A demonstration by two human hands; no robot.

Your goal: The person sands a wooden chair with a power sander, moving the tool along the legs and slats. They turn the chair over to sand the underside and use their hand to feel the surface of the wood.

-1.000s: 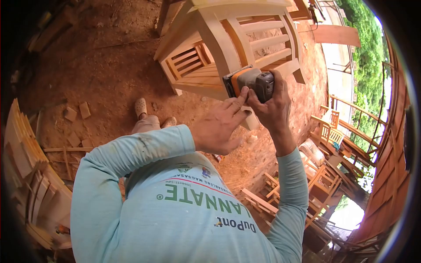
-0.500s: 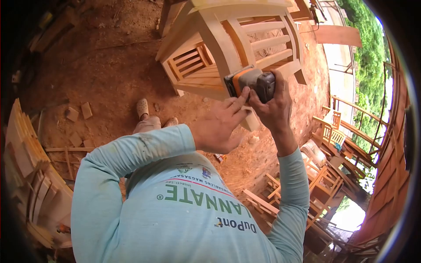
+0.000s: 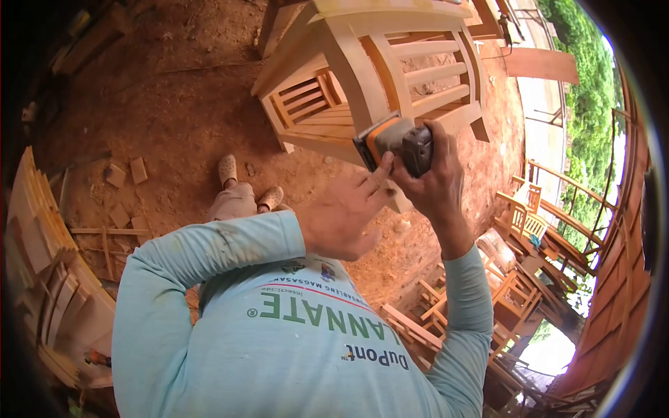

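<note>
"Where was the orange-and-grey power sander?"

"Against the curved post of the slatted wooden chair, with the right hand clamped around its dark end. The left hand had its fingers stretched toward the sander's near side, that grip apart, not wrapped round."

"What did good work call for?"

"A flat pad and light, even pressure, I'd judge, especially where it seemed to overhang the post's edge."

"And room?"

"Dirt floor stretched between the chair and stacked boards."

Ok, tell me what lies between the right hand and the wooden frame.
In the head view, the power sander lies there, held by the right hand at the end away from the wooden frame.
</note>
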